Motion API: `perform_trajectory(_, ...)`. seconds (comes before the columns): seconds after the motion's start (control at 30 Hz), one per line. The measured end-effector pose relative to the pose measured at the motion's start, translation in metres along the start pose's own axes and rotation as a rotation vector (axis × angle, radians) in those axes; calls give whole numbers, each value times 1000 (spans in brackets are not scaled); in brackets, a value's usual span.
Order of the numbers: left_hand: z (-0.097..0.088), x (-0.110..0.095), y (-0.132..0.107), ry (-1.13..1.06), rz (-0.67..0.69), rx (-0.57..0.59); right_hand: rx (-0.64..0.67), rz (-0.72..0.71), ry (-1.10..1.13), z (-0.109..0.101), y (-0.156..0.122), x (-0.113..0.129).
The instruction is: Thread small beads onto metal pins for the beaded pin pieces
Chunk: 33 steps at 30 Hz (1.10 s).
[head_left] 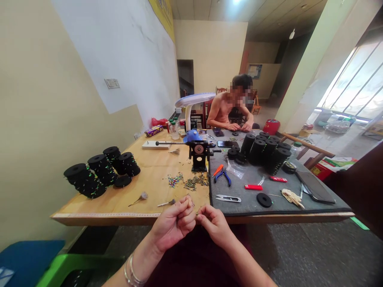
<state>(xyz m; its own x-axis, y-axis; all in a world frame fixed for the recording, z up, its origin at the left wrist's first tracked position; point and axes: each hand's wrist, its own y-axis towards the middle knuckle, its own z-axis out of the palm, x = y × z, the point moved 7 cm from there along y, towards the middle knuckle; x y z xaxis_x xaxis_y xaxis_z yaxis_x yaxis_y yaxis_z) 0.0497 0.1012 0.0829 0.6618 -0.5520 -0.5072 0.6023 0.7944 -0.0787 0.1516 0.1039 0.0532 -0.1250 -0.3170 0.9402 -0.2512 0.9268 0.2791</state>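
Fingers of your right hand [217,225] pinch a tiny piece [197,213] just in front of the table's [113,202] near edge; those of your left hand [176,219] are curled closed beside it, and I cannot tell whether they hold a fine thread. So little of the piece shows that a slack pinch could let it slip, and it might fall short of the table to the floor [317,243]. A careless forward reach could scatter the beads [175,180] and metal bits [196,182], since they lie loose with no tray around them. To their right, the clear bag [235,169] rests on the mat [245,209], contents too faint to read. Farther off, past the black spools [257,148], the jar [295,151] has contents you can't make out; likewise the green-lidded bottles [174,131] and the box [154,130].
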Motion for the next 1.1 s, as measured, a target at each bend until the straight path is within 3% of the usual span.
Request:
perform_trajectory(0.13,-2,3,0,10,-48,-6,-15,-71,-151,-7,3,16)
perform_trajectory(0.37,-6,5,-1,66,-74,-40,-78,-145,-112,-11,10,34)
perform_trajectory(0.73,-8,6,0,28,-47,-66,-84,-99,-86,-6,11,29)
perform_trajectory(1.1,-11,1,-1,12,-8,-65,-38,3,56,0,3,4)
